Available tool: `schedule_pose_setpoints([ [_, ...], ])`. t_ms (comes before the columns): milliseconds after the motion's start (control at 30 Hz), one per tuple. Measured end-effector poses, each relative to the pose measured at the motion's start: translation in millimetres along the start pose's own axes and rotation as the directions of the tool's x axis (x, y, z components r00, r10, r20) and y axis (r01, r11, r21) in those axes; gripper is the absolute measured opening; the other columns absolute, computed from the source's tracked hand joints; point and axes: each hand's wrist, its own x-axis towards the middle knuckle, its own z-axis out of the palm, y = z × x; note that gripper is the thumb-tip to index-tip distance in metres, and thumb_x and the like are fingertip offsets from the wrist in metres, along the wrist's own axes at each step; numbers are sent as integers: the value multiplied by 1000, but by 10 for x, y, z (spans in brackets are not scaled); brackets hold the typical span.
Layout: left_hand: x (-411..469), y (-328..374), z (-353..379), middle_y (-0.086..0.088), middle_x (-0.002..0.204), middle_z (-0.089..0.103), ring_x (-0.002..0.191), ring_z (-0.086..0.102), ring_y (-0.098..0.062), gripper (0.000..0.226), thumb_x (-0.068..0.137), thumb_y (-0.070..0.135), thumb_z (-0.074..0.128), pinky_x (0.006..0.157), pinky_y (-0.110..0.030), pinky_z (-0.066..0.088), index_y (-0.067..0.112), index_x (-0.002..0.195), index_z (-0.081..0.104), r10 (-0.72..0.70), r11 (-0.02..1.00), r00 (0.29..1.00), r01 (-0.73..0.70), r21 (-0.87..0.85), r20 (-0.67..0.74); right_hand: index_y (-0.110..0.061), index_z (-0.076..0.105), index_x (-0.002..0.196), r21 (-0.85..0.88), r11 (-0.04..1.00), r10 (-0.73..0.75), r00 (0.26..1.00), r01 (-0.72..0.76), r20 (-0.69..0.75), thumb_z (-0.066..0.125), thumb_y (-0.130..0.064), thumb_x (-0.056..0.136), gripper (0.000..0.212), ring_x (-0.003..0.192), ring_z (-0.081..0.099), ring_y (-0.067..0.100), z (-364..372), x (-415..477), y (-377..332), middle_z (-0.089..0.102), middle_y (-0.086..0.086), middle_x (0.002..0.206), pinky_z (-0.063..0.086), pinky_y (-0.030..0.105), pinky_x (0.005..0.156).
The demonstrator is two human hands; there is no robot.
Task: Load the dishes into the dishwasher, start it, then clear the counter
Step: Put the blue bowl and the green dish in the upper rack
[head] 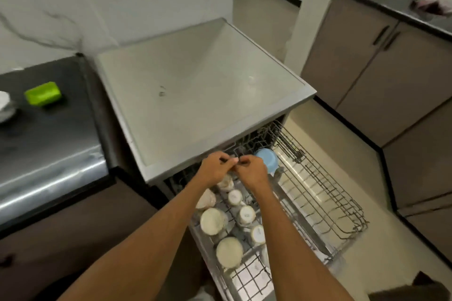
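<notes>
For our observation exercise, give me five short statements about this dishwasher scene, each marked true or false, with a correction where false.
1. The rack is pulled out of the dishwasher. True.
2. The blue cup stands on the dishwasher's top. False: it sits in the rack, near the back.
3. The left hand and right hand are close together over the rack. True.
4. The green object lies in the rack. False: it lies on the dark counter at the left.
5. The pale cups stand mouth up. False: their bases face up.
</notes>
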Motion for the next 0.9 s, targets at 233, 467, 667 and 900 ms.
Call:
schedule_pose_setpoints([
  [233, -805, -241, -979, -7, 111, 66, 101, 61, -24, 41, 90, 46, 61, 90, -36, 49, 12, 113, 63, -103, 990, 956, 71, -122, -274, -12, 68, 113, -33, 983, -174, 979, 179, 101, 73, -28, 79, 38, 106, 62, 26, 395, -503, -818, 67, 7, 113, 51, 37, 91],
  [467, -1419, -864, -1716, -3, 91, 66, 92, 65, -23, 41, 88, 46, 65, 81, -34, 52, 14, 112, 60, -233, 957, 878, 131, -258, -418, -14, 63, 118, -40, 964, -246, 939, 263, 238, 77, -30, 78, 46, 101, 67, 26, 1174, -1013, -1320, 69, 10, 113, 54, 39, 91],
  [667, -1793, -1550, -2513, -5, 112, 64, 93, 56, -14, 44, 88, 42, 66, 72, -19, 34, 12, 118, 60, -282, 943, 816, 137, -305, -505, -16, 62, 118, 2, 936, -339, 895, 353, 289, 78, -28, 77, 46, 82, 70, 18, 2013, -1285, -2050, 72, 0, 87, 59, 42, 80],
  [900, -1968, -2216, -3285, -4, 99, 65, 87, 58, -15, 47, 83, 43, 71, 63, -21, 42, 15, 117, 56, -344, 904, 757, 108, -413, -556, -17, 59, 124, 23, 886, -438, 822, 462, 364, 78, -23, 80, 47, 86, 68, 15, 2866, -1497, -2649, 69, -2, 92, 59, 39, 83],
])
